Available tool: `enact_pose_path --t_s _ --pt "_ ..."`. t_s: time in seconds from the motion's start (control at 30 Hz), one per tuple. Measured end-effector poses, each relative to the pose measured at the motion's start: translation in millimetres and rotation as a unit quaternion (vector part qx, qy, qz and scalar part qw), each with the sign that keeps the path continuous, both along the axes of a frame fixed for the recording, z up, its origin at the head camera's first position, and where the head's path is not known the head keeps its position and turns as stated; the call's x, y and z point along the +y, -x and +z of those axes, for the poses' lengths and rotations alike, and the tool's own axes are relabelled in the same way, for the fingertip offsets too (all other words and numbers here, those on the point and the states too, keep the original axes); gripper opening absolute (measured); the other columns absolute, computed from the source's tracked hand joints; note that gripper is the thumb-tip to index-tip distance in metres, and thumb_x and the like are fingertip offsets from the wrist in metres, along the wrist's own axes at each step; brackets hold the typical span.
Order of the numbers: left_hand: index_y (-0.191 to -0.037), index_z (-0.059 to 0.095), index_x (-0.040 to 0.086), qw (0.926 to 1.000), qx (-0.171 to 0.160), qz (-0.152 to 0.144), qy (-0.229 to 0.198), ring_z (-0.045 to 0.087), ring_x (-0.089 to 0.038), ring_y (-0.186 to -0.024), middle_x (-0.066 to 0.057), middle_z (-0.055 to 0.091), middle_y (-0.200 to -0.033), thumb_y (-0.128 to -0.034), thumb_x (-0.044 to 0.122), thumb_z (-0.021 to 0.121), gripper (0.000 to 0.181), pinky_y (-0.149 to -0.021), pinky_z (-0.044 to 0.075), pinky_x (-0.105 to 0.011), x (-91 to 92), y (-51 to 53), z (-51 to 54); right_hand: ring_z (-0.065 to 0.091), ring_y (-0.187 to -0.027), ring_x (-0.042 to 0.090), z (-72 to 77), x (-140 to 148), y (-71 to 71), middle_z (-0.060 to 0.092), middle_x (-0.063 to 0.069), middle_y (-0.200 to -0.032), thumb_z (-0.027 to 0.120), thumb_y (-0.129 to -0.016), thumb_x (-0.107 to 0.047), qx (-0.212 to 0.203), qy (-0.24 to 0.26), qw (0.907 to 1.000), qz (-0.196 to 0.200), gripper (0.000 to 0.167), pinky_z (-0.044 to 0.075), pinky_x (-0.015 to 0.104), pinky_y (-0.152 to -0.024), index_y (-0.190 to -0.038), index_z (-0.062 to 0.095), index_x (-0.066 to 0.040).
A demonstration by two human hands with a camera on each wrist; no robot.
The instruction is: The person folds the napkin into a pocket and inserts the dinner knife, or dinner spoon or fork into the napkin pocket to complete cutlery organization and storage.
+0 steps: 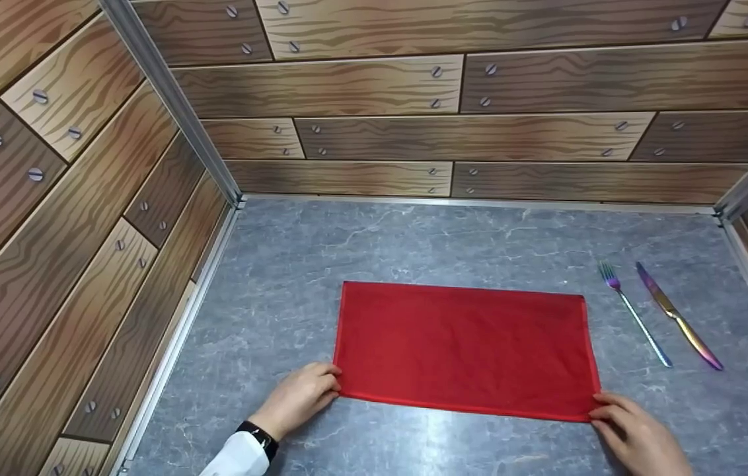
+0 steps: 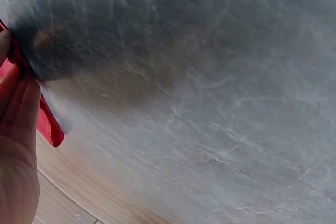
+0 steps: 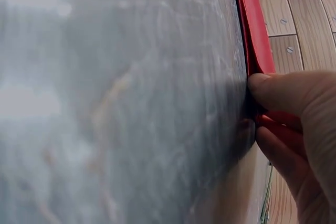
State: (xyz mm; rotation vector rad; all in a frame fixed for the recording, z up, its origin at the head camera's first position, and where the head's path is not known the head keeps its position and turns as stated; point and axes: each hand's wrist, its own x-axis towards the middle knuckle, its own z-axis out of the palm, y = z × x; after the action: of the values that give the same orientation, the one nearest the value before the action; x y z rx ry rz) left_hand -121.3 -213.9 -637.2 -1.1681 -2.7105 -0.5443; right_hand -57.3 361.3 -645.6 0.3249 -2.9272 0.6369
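Note:
A red cloth (image 1: 466, 350) lies flat as a wide rectangle on the grey marbled table. At its near left corner the left hand (image 1: 301, 396) pinches the edge; in the left wrist view, fingers and thumb of that hand (image 2: 18, 124) hold the red fabric (image 2: 50, 127). The right hand (image 1: 641, 433) grips the near right corner. Seen from the right wrist, thumb and fingers of the right hand (image 3: 299, 114) pinch the cloth (image 3: 254, 24), whose layers show at the edge.
Right of the cloth lie a fork (image 1: 635, 314) and a knife (image 1: 678, 317), both iridescent, side by side with tips pointing away. Wood-patterned walls (image 1: 374, 86) with metal edging enclose the table (image 1: 281, 251) at the back, left and right.

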Motion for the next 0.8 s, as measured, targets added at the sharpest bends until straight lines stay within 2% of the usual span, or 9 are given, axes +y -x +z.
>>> enact_pose_path --t_s 0.2,0.4,0.57,0.8 --pt "-0.094 0.077 0.015 0.9996 -0.017 0.021 0.012 0.063 -0.018 -0.103 -0.001 0.067 -0.113 -0.091 0.016 0.079 0.004 -0.082 0.057 -0.034 0.1 -1.3 0.5 0.069 -0.097 0.028 0.7 0.6 -0.6 0.071 0.004 -0.112 0.089 -0.076 -0.013 -0.008 0.009 0.9999 -0.011 0.016 0.058 0.049 -0.08 -0.09 0.081 -0.016" --pt "-0.095 0.077 0.018 0.9982 -0.035 0.041 0.028 0.061 -0.014 -0.096 0.005 0.064 -0.106 -0.0921 0.017 0.078 0.003 -0.077 0.056 -0.032 0.5 1.4 2.2 0.069 -0.095 0.029 -0.4 -0.2 3.0 0.07 0.004 -0.109 0.088 -0.077 -0.007 0.002 0.018 0.9997 -0.015 0.018 0.058 0.049 -0.079 -0.086 0.079 -0.02" --pt "-0.094 0.074 0.019 0.9966 -0.007 0.07 0.043 0.062 -0.015 -0.091 0.006 0.064 -0.103 -0.0907 0.018 0.079 0.006 -0.074 0.056 -0.031 2.1 6.9 2.7 0.066 -0.097 0.033 1.7 -3.5 10.1 0.069 0.007 -0.108 0.086 -0.079 -0.005 -0.007 0.021 0.9997 -0.008 0.021 0.055 0.057 -0.082 -0.086 0.075 -0.022" --pt "-0.093 0.073 0.018 0.9928 0.016 0.11 0.045 0.063 -0.017 -0.091 0.004 0.066 -0.102 -0.091 0.017 0.079 0.006 -0.074 0.056 -0.035 7.5 19.0 -0.4 0.062 -0.097 0.035 3.8 -7.2 18.5 0.068 0.008 -0.104 0.086 -0.079 -0.006 -0.002 0.01 0.9999 -0.011 0.019 0.052 0.058 -0.083 -0.084 0.074 -0.019"
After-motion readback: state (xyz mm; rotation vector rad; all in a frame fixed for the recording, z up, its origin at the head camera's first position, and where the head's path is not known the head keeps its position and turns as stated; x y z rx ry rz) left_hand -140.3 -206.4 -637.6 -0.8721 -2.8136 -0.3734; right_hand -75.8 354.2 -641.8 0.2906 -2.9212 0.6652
